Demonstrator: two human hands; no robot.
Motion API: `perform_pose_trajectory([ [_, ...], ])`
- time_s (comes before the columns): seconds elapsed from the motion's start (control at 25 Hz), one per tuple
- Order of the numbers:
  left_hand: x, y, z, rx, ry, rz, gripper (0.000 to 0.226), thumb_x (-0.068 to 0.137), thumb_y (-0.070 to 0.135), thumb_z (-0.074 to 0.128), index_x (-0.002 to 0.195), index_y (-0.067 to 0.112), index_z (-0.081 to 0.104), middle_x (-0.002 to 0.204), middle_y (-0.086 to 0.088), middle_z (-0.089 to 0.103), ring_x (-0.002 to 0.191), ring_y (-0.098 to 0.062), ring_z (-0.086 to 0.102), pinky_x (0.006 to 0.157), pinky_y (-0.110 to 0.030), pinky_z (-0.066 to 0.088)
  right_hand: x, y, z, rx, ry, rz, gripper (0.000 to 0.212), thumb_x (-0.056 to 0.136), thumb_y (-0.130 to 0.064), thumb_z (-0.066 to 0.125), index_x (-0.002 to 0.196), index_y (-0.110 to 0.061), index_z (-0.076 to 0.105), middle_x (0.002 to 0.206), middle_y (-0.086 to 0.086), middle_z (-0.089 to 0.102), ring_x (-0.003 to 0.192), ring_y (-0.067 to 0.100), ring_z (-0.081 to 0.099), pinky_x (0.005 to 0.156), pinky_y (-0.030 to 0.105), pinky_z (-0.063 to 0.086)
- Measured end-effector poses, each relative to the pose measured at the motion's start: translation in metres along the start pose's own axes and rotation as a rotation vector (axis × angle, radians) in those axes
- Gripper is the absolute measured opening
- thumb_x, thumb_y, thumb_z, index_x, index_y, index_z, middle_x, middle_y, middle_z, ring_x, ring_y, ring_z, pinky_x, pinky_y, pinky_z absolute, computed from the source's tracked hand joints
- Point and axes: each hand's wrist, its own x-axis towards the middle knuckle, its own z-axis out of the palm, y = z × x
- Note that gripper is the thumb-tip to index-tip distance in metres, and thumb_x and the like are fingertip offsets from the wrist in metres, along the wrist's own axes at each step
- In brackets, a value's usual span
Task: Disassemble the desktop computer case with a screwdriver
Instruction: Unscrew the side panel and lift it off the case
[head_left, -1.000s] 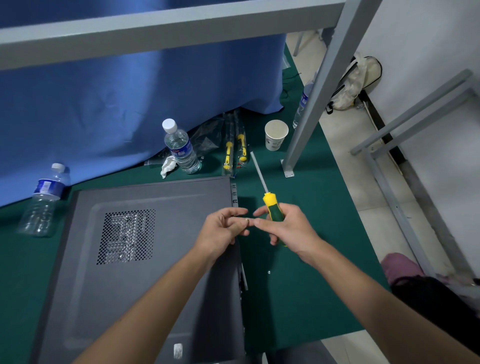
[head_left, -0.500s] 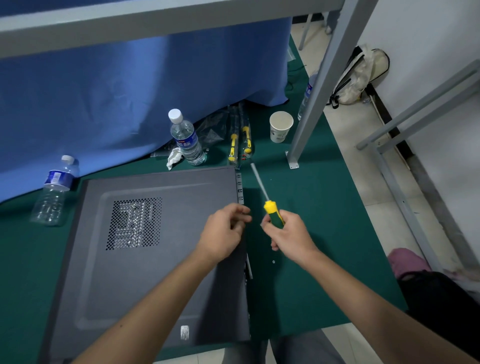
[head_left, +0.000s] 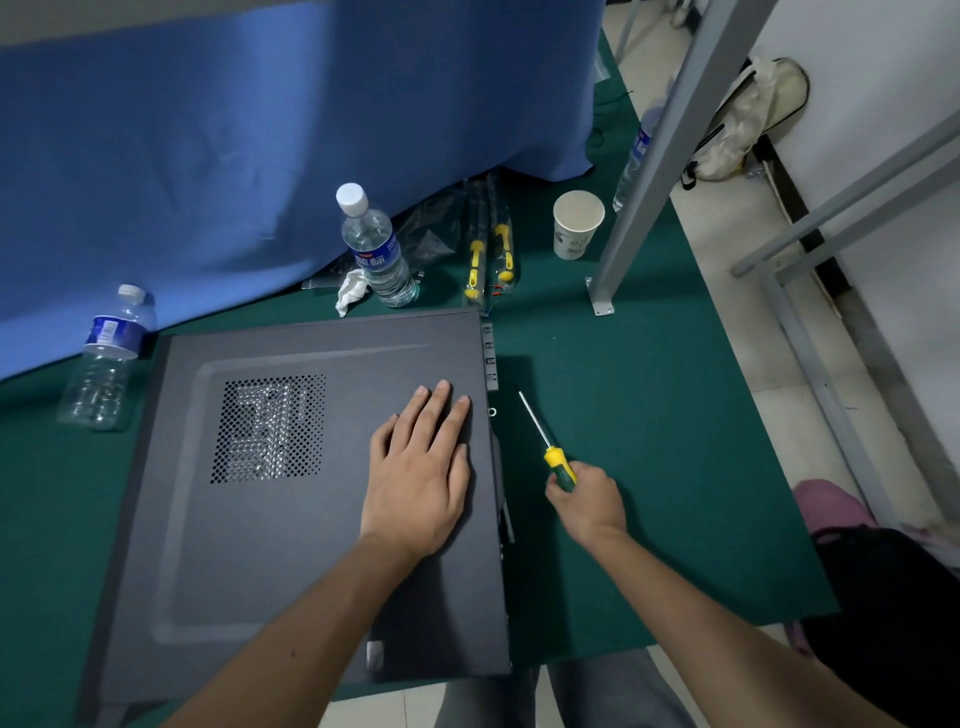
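The dark grey computer case (head_left: 249, 545) lies on its side on the green mat, its side panel with a perforated vent (head_left: 268, 428) facing up. My left hand (head_left: 422, 467) rests flat on the panel near its right edge, fingers straight. My right hand (head_left: 589, 501) grips the yellow and green handle of the screwdriver (head_left: 546, 445). The shaft points up and left, with its tip close to the case's rear edge (head_left: 491, 395).
Two water bottles (head_left: 376, 249) (head_left: 106, 358), a crumpled tissue (head_left: 350, 291), packaged screwdrivers (head_left: 488, 249) and a paper cup (head_left: 576, 224) sit beyond the case. A blue cloth (head_left: 234, 156) hangs behind. A grey metal post (head_left: 654, 166) stands on the mat at right.
My left hand left the case's right edge and now lies flat on the side panel. My right hand lowered the screwdriver toward the rear edge. The view tilted down.
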Motion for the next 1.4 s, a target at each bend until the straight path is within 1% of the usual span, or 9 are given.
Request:
perform_pose_trajectory([
  [0.2, 0.000, 0.000, 0.002, 0.014, 0.021, 0.001, 0.053, 0.099, 0.036, 0.031, 0.149, 0.021, 0.042, 0.158, -0.001, 0.034, 0.148, -0.020, 0.026, 0.110, -0.042, 0.030, -0.004, 0.013, 0.003, -0.009, 0.007, 0.024, 0.024, 0.090, -0.025, 0.065, 0.069, -0.015, 0.058, 0.059, 0.001, 0.058, 0.050, 0.015, 0.047, 0.046, 0.027, 0.037],
  [0.36, 0.000, 0.000, 0.001, 0.012, 0.022, -0.003, 0.053, 0.099, 0.036, 0.031, 0.149, 0.022, 0.042, 0.158, -0.001, 0.034, 0.147, -0.020, 0.026, 0.110, -0.043, 0.031, -0.020, 0.029, 0.000, 0.372, 0.014, 0.130, 0.011, 0.088, -0.014, 0.065, 0.078, -0.010, 0.063, 0.063, 0.008, 0.057, 0.052, 0.018, 0.046, 0.055, 0.037, 0.050],
  [0.56, 0.000, 0.000, 0.003, 0.014, 0.042, -0.008, 0.053, 0.099, 0.037, 0.031, 0.148, 0.022, 0.043, 0.158, 0.000, 0.035, 0.147, -0.020, 0.027, 0.110, -0.042, 0.031, -0.044, 0.038, -0.003, 0.581, -0.099, 0.246, 0.005, 0.091, -0.012, 0.056, 0.087, -0.013, 0.059, 0.074, 0.003, 0.053, 0.062, 0.017, 0.053, 0.053, 0.026, 0.051],
  [0.76, -0.001, 0.002, 0.004, 0.022, 0.078, -0.014, 0.053, 0.099, 0.037, 0.032, 0.146, 0.020, 0.047, 0.153, -0.005, 0.041, 0.144, -0.024, 0.033, 0.109, -0.041, 0.032, -0.061, 0.026, 0.007, 0.408, -0.206, 0.105, 0.011, 0.093, -0.017, 0.058, 0.102, -0.012, 0.059, 0.089, 0.009, 0.056, 0.076, 0.017, 0.053, 0.067, 0.027, 0.048],
  [0.92, -0.004, 0.004, 0.005, 0.081, 0.132, -0.071, 0.050, 0.097, 0.040, 0.036, 0.139, 0.021, 0.055, 0.141, -0.011, 0.051, 0.133, -0.030, 0.042, 0.103, -0.043, 0.034, -0.063, 0.009, 0.023, 0.170, -0.258, 0.003, 0.015, 0.094, -0.027, 0.061, 0.096, -0.013, 0.056, 0.085, 0.006, 0.059, 0.068, 0.017, 0.058, 0.053, 0.024, 0.049],
  [1.04, -0.005, 0.003, 0.007, 0.081, 0.136, -0.070, 0.049, 0.097, 0.042, 0.036, 0.139, 0.023, 0.053, 0.140, -0.010, 0.049, 0.132, -0.030, 0.041, 0.102, -0.044, 0.034, -0.064, 0.010, 0.028, 0.079, -0.240, 0.014, 0.024, 0.092, -0.026, 0.065, 0.109, -0.014, 0.053, 0.097, 0.006, 0.061, 0.085, 0.024, 0.060, 0.073, 0.032, 0.053],
  [1.16, -0.005, 0.002, 0.008, 0.074, 0.132, -0.076, 0.049, 0.097, 0.043, 0.035, 0.141, 0.025, 0.050, 0.142, -0.009, 0.047, 0.133, -0.029, 0.038, 0.100, -0.045, 0.034, -0.067, 0.019, 0.029, 0.034, -0.239, -0.009, 0.029, 0.092, -0.026, 0.066, 0.114, -0.014, 0.052, 0.105, 0.008, 0.061, 0.094, 0.026, 0.060, 0.081, 0.034, 0.051],
  [1.28, -0.004, 0.000, 0.009, 0.063, 0.131, -0.075, 0.050, 0.098, 0.044, 0.034, 0.141, 0.026, 0.049, 0.142, -0.008, 0.047, 0.132, -0.028, 0.037, 0.099, -0.046, 0.035, -0.061, 0.024, 0.022, 0.055, -0.133, -0.042, 0.027, 0.096, -0.023, 0.059, 0.121, -0.013, 0.054, 0.113, 0.007, 0.060, 0.104, 0.025, 0.060, 0.091, 0.035, 0.049],
  [1.4, -0.003, -0.001, 0.010, 0.056, 0.137, -0.070, 0.050, 0.097, 0.045, 0.034, 0.140, 0.026, 0.050, 0.141, -0.007, 0.047, 0.132, -0.027, 0.037, 0.099, -0.046, 0.034, -0.043, 0.024, 0.012, 0.043, 0.006, -0.060, 0.026, 0.096, -0.017, 0.058, 0.121, -0.012, 0.053, 0.117, 0.006, 0.055, 0.103, 0.023, 0.058, 0.091, 0.031, 0.046],
])
